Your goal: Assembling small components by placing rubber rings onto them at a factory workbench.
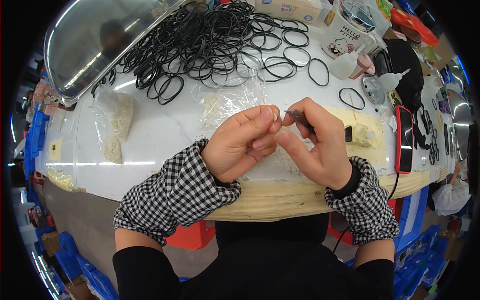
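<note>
My left hand (237, 140) is closed, pinching a small whitish piece (275, 116) between thumb and forefinger. Just to its right, my right hand (322, 142) grips a small dark grey pointed blade (301, 120), its tip turned toward that piece. The two hands nearly meet above the near edge of the white table. Under them lie loose pale bits (287, 164), partly hidden by the fingers. Behind my left hand a clear zip bag (215, 106) lies flat with more pale pieces in it. Farther left rests a plastic bag (120, 120) full of similar pieces.
Black rubber rings (195, 45) form a big tangled heap at the back, with single rings scattered rightward. A shiny metal tray (100, 45) stands far left. On the right are a red-cased phone (404, 140) with a cable, squeeze bottles (345, 65) and a white cup (345, 35).
</note>
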`<state>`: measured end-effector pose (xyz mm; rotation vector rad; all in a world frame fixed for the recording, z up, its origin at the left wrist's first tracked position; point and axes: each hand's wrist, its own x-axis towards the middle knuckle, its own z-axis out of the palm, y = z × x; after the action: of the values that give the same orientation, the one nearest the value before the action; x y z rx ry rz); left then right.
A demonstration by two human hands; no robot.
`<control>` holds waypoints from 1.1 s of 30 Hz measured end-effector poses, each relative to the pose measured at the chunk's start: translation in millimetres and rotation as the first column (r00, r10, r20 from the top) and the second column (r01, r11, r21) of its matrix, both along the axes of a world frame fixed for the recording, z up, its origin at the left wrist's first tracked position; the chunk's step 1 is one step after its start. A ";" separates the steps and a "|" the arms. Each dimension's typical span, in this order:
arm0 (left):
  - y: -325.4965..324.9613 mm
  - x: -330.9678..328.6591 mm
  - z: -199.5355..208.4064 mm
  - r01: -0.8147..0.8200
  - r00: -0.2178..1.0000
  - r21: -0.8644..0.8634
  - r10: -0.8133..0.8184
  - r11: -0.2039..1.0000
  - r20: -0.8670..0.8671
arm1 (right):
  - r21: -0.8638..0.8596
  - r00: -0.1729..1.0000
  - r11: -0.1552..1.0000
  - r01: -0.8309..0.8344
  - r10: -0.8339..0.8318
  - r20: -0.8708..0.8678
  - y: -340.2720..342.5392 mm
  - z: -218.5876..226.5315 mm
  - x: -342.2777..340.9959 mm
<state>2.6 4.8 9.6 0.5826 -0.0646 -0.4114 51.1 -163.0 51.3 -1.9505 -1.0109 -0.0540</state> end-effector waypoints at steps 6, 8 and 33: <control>0.8 -3.6 -0.7 0.059 0.998 -0.005 -0.059 0.998 0.019 | -0.090 0.999 0.996 0.024 -0.028 -0.040 -0.6 -5.1 -3.9; 1.0 -4.2 -0.9 0.071 0.997 -0.027 -0.070 0.997 0.032 | -0.087 0.999 0.996 0.015 -0.018 -0.036 -0.6 -6.7 -3.6; -1.4 -5.1 -7.6 0.032 0.994 -0.069 -0.024 0.997 0.107 | -0.036 0.998 0.998 -0.046 0.045 -0.034 0.0 -5.7 -6.1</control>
<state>-2.6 3.4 2.0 0.5345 -0.1880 -0.4037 45.0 -162.9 45.6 -1.9545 -1.0406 0.0223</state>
